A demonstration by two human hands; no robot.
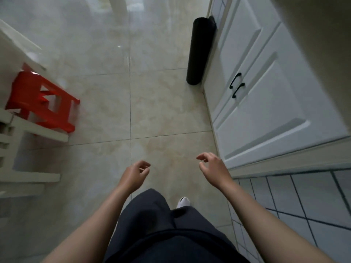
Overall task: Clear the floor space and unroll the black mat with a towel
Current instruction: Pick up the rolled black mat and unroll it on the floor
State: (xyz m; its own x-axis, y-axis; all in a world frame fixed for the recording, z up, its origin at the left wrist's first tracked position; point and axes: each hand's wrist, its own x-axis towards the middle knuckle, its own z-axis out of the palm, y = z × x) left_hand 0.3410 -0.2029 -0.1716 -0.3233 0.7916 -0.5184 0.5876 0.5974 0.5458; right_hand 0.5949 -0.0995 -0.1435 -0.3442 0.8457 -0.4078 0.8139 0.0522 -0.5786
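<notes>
Both hands, left hand (135, 173) and right hand (213, 168), are held out with fingers loosely curled, nothing gripped; black mat (200, 51) is left rolled by the cabinet (266, 103)

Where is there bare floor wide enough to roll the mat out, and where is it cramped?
The open stretch is the middle of the tiled floor, bordered by the red stool on the left and the white cabinet on the right. The rolled black mat stands against the cabinet. The left edge is crowded with the stool and white chair. Both hands, left and right, are empty.
</notes>
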